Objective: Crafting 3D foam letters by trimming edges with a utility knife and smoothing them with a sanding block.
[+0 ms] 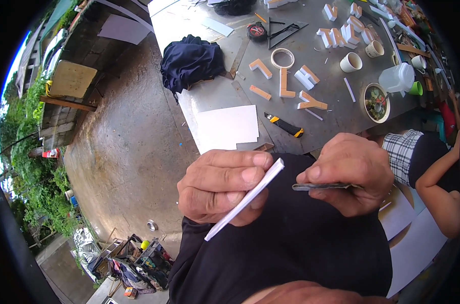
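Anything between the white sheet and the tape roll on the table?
Head view: between the white sheet and the tape roll lies one short orange-edged strip piece on the grey table; otherwise bare.

The left hand [217, 185] and the right hand [349, 172] are held side by side in front of the worktop [336, 101], the left at nine o'clock of the right. A strip [247, 197] is gripped in the left hand, a blade [316, 186] in the right. On the worktop, a sheet [227, 126] lies at twelve o'clock of the left hand, with a utility knife [284, 124] at its three o'clock. A bundled cloth [190, 62] lies at eleven o'clock of the sheet. Cut letters [290, 83] lie at twelve o'clock of the knife, and a bowl [376, 103] at their three o'clock.
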`<state>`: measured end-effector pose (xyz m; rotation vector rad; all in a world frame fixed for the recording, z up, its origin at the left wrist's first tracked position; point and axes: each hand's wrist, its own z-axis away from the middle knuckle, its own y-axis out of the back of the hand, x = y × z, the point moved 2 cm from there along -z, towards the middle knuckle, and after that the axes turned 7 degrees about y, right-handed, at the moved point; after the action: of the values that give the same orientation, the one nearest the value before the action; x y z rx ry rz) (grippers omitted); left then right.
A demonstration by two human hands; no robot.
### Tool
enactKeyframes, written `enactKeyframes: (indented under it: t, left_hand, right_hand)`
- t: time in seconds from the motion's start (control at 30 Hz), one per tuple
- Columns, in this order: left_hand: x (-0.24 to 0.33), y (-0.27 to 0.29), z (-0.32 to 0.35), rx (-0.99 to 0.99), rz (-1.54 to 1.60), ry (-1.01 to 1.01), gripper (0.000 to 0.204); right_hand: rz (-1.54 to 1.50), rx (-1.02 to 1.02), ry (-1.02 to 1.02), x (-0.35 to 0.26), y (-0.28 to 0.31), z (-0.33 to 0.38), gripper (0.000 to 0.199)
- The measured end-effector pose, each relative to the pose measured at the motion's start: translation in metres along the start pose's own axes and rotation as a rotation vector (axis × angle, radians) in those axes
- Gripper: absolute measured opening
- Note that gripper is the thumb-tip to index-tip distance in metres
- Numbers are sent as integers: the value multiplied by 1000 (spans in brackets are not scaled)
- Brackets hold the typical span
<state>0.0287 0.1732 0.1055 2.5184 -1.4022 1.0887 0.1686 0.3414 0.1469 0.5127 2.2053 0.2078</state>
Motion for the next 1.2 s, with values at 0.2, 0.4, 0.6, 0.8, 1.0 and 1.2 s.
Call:
enactKeyframes:
  t: [0.2, 0.4, 0.6, 0.8, 1.0, 1.2]
  left_hand:
    - [2, -1, 1, -21, -15, 78, 24]
    - [0, -6, -2, 77, 269, 248, 28]
    - [3, -10, -10, 241, 584, 773, 30]
    - [1, -5, -13, 290, 801, 1107, 29]
    - [1, -8, -13, 299, 1025, 1234, 30]
    - [3, -16, -16, 214, 1103, 1224, 40]
  right_hand:
    - [0, 38, -17, -1, -3, 0, 36]
    - [-28, 84, -46, 1, -5, 1, 35]
    - [-38, 61, -38, 3, -4, 2, 34]
    - [-27, 42, -46, 3, -2, 3, 34]
    - [5, 70, -61, 3, 4, 7, 30]
    - [55, 148, -14, 4, 12, 15, 23]
